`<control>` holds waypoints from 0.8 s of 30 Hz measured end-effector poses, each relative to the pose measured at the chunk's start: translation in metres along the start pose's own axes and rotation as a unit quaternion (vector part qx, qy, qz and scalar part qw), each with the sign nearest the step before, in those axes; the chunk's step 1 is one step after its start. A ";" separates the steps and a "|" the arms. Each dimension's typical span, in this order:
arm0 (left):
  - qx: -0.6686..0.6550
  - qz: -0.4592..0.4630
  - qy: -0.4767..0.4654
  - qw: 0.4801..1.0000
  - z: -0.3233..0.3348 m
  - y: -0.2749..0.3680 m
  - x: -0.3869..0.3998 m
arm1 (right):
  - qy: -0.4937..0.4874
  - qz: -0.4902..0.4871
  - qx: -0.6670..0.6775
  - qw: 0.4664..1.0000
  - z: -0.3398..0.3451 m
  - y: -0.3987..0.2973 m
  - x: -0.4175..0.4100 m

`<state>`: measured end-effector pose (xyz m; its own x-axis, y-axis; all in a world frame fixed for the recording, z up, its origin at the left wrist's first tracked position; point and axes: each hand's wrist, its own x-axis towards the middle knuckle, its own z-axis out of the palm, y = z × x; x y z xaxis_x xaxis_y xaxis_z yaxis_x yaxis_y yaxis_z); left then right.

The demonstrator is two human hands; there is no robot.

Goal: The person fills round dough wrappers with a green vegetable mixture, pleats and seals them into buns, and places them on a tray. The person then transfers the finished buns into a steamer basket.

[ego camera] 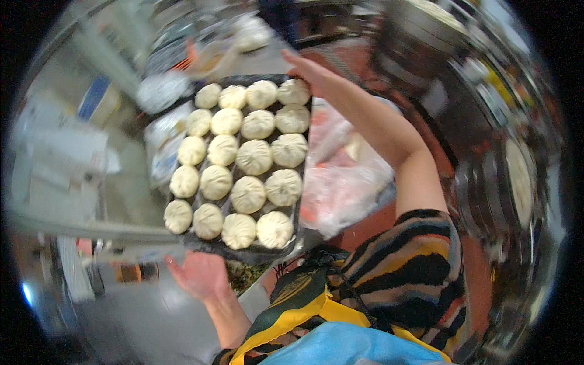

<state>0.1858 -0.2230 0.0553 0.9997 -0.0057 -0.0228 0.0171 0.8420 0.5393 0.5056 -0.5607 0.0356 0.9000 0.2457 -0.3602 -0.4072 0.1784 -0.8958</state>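
Observation:
A dark tray [299,214] filled with rows of pleated, uncooked-looking buns [254,157] is held up in front of me. My left hand [200,273] supports its near edge; the thumb points out to the side and the fingers are hidden beneath the tray. Across the far right corner, my right hand [310,75] grips the rim, with some of its fingers out of sight. The tray's surface shows only in dark strips between the buns.
Plastic bags with pinkish contents [337,191] lie right of the tray. Clear plastic bags [164,91] sit beyond its left side. Stacked round steamers [497,182] stand at the right, and a large metal pot or steamer [410,36] at the upper right. The surroundings are blurred.

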 end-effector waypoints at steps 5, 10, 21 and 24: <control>-0.004 -0.032 0.050 0.998 -0.007 -0.022 0.025 | 0.148 0.026 0.007 0.989 -0.060 0.011 0.000; -0.090 -0.090 -0.014 0.992 0.054 -0.082 0.041 | 0.150 0.006 0.068 0.986 -0.182 0.039 -0.102; 0.010 -0.258 -0.060 0.964 0.151 -0.327 0.154 | 0.310 -0.004 0.174 0.934 -0.440 0.078 -0.263; 0.020 -0.309 -0.032 0.950 0.181 -0.405 0.178 | 0.324 0.002 0.207 0.923 -0.507 0.088 -0.291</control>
<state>0.3595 -0.6622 -0.0150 0.7981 -0.5260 -0.2939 0.5998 0.6465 0.4714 0.2870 -1.0990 -0.0709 0.7475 -0.3510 -0.5639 -0.3149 0.5602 -0.7661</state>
